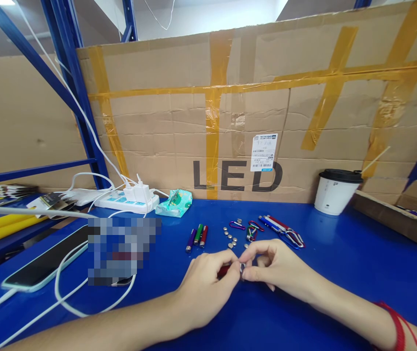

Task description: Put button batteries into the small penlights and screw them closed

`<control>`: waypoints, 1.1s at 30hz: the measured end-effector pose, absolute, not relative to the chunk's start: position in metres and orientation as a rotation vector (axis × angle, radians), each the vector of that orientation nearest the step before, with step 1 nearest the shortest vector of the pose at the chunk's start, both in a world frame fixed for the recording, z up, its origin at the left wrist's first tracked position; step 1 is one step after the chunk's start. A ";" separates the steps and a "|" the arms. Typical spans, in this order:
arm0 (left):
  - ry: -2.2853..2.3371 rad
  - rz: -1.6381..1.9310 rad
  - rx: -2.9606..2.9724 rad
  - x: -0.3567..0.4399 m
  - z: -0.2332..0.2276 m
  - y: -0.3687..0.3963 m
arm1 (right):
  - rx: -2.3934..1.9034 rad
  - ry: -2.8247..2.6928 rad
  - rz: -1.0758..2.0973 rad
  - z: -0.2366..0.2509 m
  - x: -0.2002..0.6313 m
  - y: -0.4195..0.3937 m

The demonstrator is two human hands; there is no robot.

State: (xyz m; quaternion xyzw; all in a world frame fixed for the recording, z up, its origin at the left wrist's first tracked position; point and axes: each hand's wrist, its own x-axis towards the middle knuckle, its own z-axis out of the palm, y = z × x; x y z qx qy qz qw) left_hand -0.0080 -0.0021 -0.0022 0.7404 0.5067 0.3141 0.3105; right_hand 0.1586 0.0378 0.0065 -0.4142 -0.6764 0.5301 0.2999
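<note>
My left hand [208,285] is closed around a short red metal tube [224,271], like a mini flashlight body, mostly hidden by the fingers. At its right end, my right hand [272,265] pinches a small silver piece [243,268] between thumb and fingertips. Whether that piece is joined to the tube I cannot tell. Just beyond the hands lie several button cells [230,239]. Left of these are a purple tube [190,241], a green tube [198,234] and a red tube [204,236]. Small carabiners [237,225] and longer tubes with carabiners [281,229] lie behind my right hand.
A lidded paper cup [332,195] stands at back right, beside a cardboard box [394,219]. At left are a phone [47,261], white cables [59,282], a power strip [124,202] and a green soft packet [174,203]. Taped cardboard [171,136] walls the blue table's back.
</note>
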 end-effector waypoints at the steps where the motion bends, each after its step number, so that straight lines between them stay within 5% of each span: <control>1: 1.336 0.830 1.949 -0.008 -0.002 -0.002 | -1.105 -1.792 1.402 0.007 0.158 0.038; 7: 1.348 0.804 1.962 -0.008 -0.002 -0.002 | -1.094 -1.827 1.321 0.004 0.160 0.039; 18: 1.230 0.865 2.016 -0.009 -0.002 -0.002 | -0.795 -2.136 0.679 0.008 0.171 0.043; 33: 1.241 0.906 1.970 -0.007 0.001 -0.003 | -0.877 -2.059 0.651 0.006 0.168 0.040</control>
